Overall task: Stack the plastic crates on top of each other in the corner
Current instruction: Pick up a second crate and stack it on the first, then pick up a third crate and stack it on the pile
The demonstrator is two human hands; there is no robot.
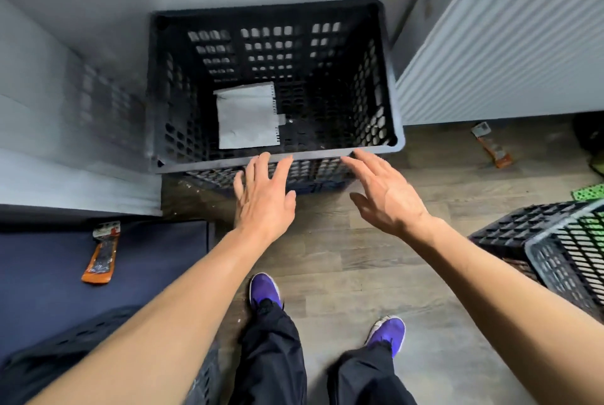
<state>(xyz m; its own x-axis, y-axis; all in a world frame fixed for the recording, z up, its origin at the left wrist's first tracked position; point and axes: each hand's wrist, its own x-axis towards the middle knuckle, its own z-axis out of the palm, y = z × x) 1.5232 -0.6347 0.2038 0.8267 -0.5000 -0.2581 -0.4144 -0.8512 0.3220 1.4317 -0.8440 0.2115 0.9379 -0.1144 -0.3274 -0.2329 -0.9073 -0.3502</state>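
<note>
— Where are the hands right now?

— I'm seeing both spread flat and holding nothing. The left hand (pixel 264 198) and right hand (pixel 389 198) are hovering at the front rim of the black crate (pixel 369 94), which is sitting in the corner between the wall and the radiator (pixel 490 55). I can't tell whether the fingers (pixel 263 164) are touching the rim.

— What's worrying you?

— The crate is looking raised off the floor and slightly skewed, so a flat-handed shove may be tipping it off whatever is carrying it instead of squaring it up. A loose paper sheet (pixel 248 113) is lying inside, and I'm guessing it could be stopping the next crate from seating. The spare crate (pixel 555 251) on the right is leaning, and an orange packet (pixel 492 148) is lying on the floor near the path to it, so a slip is possible.
</note>
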